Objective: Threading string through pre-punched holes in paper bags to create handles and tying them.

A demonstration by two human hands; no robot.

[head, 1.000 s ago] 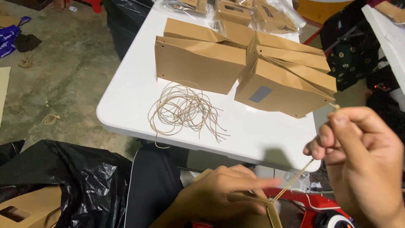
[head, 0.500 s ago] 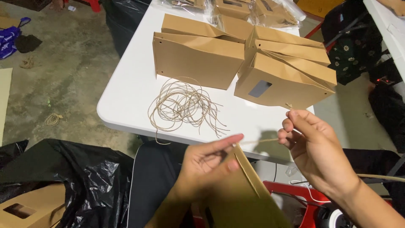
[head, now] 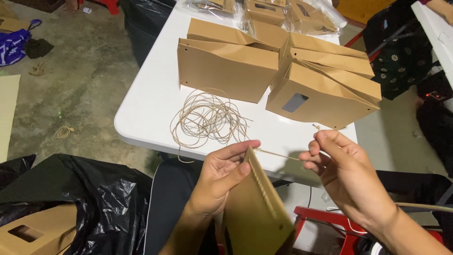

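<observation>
- My left hand point(head: 222, 182) sits low in the centre of the frame, fingers and thumb clamped on the upper edge of a flat brown paper bag point(head: 257, 212) that stands on edge and runs down to the bottom border.
- My right hand point(head: 342, 172) is just right of centre, at about the same height, with thumb and forefinger pinched on a thin tan string point(head: 278, 154).
- That string runs taut from the top corner of the bag, right at my left fingertips, across the short gap to my right hand; a small knotted end point(head: 315, 126) pokes up above my right fingers.
- So the bag is held in my left hand and lies just left of and below my right hand, which touches only the string.
- Above both hands, mid-frame, a loose coil of the same twine point(head: 207, 120) lies on the white table point(head: 146, 113), near my left fingers but apart from them.
- Further up the table stand folded brown bags: one broad bag point(head: 226, 68) upper centre, and a stack with a small window point(head: 325, 89) upper right.
- Clear plastic packs of more bags point(head: 264, 9) lie at the top edge.
- Black plastic sheeting point(head: 80, 189) fills the lower left, with a cardboard piece point(head: 33, 231) in the corner.
</observation>
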